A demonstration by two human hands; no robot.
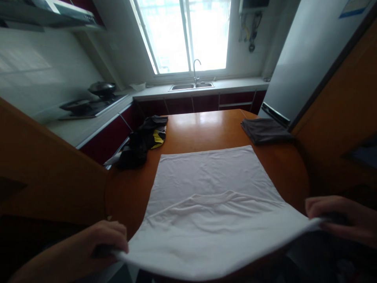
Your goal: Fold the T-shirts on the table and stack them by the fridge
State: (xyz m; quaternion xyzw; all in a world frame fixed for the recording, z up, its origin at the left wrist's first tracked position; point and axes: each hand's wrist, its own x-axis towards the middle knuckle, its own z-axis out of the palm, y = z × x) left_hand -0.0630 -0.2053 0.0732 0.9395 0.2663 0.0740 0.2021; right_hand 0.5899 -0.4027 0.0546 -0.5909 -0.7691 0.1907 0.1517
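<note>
Holds up the near edge of a white garment (212,228) between two bare hands above an orange-brown table (203,129). Pinches one near corner in the left hand (110,239), between seven and eight o'clock, fingers curled and pressed together on the cloth. Grips the opposite corner in the right hand (332,216) at four o'clock, closed on the fabric, exact finger placement too blurred to tell. Sags in the middle at six o'clock, with a neckline across the layer on top and, beyond it, a flat, lightly wrinkled layer on the tabletop. Seen at nine o'clock, bunched at the table's edge: dark clothes (141,145) with a yellow patch. Seen at three o'clock: a folded grey cloth (265,130). Seen at twelve: a sink (182,87) beneath a window (206,35).
</note>
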